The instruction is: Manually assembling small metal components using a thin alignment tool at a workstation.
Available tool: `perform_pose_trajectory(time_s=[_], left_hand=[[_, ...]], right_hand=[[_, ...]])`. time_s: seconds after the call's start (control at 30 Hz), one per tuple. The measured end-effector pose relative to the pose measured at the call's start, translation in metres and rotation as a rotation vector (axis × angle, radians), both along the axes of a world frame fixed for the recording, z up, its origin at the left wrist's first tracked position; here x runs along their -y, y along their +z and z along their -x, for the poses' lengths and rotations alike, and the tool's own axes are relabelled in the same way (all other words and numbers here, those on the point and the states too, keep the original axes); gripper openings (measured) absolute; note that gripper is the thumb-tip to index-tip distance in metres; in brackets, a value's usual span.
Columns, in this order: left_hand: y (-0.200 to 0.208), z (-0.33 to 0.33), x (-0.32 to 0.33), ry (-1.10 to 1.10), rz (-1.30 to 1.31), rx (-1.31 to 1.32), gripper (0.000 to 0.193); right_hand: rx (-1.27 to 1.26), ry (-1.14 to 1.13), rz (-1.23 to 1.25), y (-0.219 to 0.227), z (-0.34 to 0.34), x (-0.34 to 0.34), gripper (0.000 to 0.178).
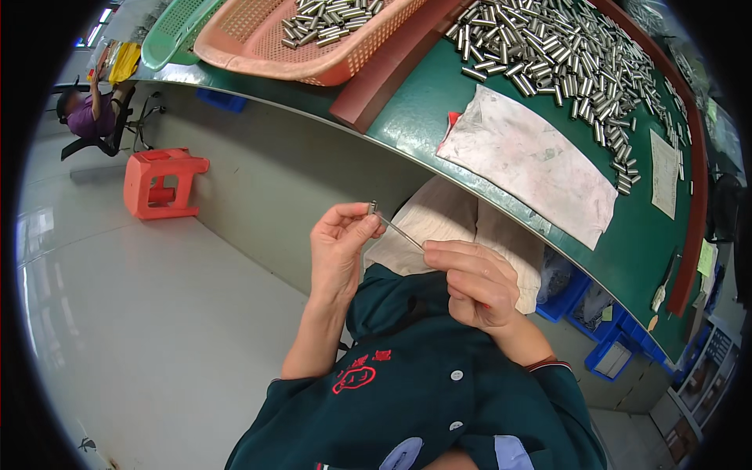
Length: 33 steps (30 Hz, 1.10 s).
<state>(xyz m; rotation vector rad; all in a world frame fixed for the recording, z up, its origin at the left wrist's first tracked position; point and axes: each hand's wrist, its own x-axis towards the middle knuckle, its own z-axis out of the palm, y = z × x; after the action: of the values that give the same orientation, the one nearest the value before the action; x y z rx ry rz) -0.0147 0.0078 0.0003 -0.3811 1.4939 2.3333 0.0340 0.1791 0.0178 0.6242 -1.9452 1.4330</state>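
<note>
My left hand (338, 249) pinches a small metal cylinder (372, 207) between thumb and fingertips, over my lap. My right hand (484, 283) grips a thin metal rod (402, 233), which slants up to the left toward the cylinder. Whether the rod's tip is inside the cylinder or only beside it, I cannot tell, as the left fingers cover that spot. Beyond my hands, a stained white cloth (533, 160) lies along the green table's (407, 117) near edge. Behind it spreads a heap of similar metal cylinders (548, 51).
A pink basket (258, 47) with more cylinders stands at far left, next to a green basket (176, 35). A dark red divider (392, 70) crosses the table. Blue bins (603, 321) sit below at right. A red stool (160, 184) and a seated person (90, 113) are at left.
</note>
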Motion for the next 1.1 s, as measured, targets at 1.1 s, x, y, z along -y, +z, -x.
perform_pose_trajectory(time_s=[1.1], left_hand=[[-0.0024,-0.0062,-0.0097,0.077,0.177,-0.226,0.013]], right_hand=[[-0.023,-0.041,-0.029,-0.0003,0.0035,0.0060,0.015]])
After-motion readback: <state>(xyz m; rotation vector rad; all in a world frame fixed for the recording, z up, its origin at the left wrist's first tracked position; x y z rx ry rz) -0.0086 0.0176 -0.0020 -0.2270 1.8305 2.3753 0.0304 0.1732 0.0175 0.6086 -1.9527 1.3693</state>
